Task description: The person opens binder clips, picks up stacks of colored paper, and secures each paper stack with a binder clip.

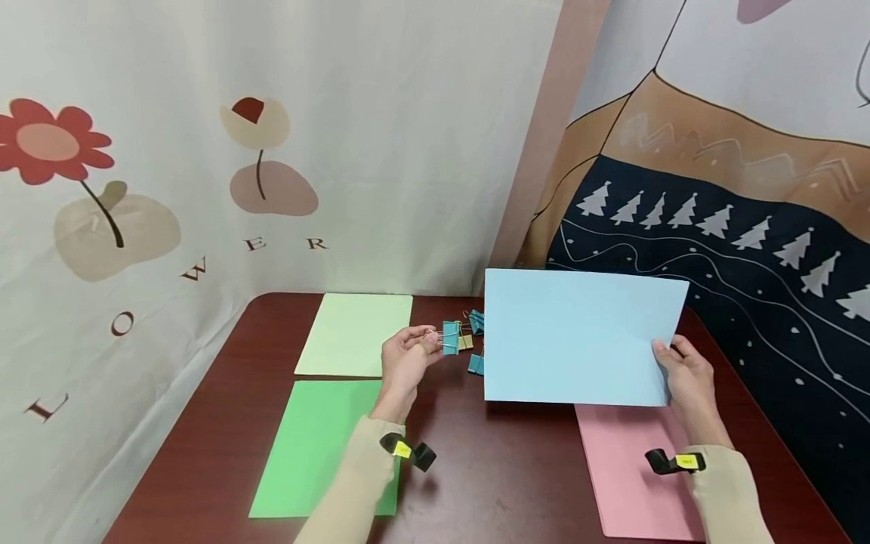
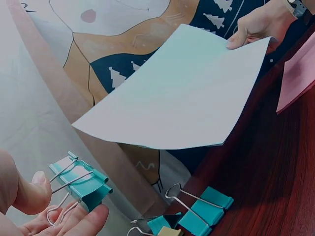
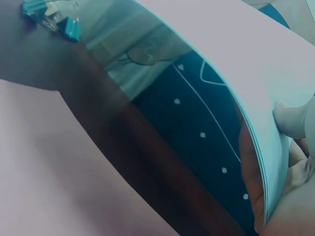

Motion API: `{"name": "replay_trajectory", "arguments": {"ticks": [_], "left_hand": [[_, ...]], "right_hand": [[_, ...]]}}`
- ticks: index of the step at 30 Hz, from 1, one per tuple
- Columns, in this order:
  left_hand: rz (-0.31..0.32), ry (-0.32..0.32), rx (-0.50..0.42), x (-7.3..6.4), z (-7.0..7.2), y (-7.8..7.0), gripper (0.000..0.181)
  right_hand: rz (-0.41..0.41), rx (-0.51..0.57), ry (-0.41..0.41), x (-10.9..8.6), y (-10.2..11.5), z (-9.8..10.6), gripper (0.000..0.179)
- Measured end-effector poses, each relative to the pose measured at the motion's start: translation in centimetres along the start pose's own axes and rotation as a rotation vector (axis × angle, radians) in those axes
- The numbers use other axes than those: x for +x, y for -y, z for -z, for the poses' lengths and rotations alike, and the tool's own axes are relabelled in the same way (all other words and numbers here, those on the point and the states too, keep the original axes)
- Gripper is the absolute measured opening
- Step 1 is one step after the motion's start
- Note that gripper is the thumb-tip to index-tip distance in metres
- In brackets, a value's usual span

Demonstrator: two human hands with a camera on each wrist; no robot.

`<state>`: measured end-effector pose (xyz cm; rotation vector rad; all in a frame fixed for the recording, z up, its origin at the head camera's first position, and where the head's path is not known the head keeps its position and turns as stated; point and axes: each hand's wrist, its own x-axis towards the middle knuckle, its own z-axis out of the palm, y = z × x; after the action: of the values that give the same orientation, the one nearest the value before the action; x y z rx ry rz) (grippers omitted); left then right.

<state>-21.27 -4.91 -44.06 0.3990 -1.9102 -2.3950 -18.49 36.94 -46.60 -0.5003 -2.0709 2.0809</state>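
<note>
My left hand (image 1: 405, 363) pinches a teal binder clip (image 2: 81, 183) by its wire handles, thumb on one handle and fingers under the other. In my right hand (image 1: 689, 381) is a thin stack of light blue paper (image 1: 578, 336), gripped at its right edge with the thumb on top. Several layered edges show along the stack in the right wrist view. It hangs raised over the table, tilted, its left edge near the loose clips. Another teal binder clip (image 2: 206, 211) lies on the table close to the left hand, beside a small yellow clip (image 1: 465, 342).
Pale green paper (image 1: 353, 332) lies at the back left of the dark red table (image 1: 476, 468), with bright green paper (image 1: 319, 446) in front of it. Pink paper (image 1: 639, 476) lies at the front right, partly under the blue stack. Printed curtains (image 1: 381, 151) hang behind the table.
</note>
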Motion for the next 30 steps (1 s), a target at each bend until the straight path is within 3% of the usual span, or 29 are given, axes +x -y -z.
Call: {"name": "replay_trajectory", "arguments": {"ticks": [12,30], "left_hand": [[-0.005,-0.032,-0.025,0.1,-0.4,0.7,0.019],[0.042,-0.027,-0.023,0.2,-0.7,1.0,0.018]], "right_hand": [[0.066,-0.072,0.025,-0.3,-0.5,-2.1,0.023],[0.073,-0.189,-0.006,-0.5,-1.1,-3.5,0.023]]}}
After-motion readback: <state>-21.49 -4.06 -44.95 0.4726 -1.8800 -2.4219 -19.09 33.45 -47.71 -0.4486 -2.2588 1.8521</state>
